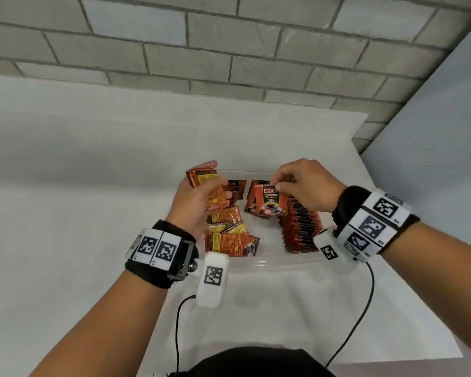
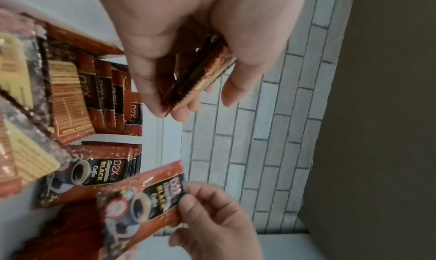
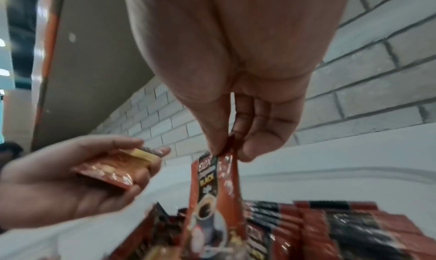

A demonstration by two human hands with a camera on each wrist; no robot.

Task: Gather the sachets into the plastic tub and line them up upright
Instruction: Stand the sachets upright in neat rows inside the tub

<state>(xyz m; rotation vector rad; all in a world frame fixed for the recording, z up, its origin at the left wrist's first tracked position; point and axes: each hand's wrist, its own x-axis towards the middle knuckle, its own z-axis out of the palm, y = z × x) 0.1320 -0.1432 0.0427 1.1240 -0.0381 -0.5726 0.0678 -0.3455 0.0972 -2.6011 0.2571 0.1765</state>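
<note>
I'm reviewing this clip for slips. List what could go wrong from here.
1. The right hand pinches the single sachet only by its top edge; it could slip or swing.
2. Lowering it carelessly might topple the upright row in the tub.
3. The left hand holds a small stack; that grip could fan out.

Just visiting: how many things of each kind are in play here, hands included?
Bare hands: 2 (left hand, right hand)
Clear plastic tub: 1
Red-brown coffee sachet pinched by the right hand: 1
Stack of sachets gripped in the left hand: 1
Sachets in the tub: too overlapped to count
Total countable: 5
</note>
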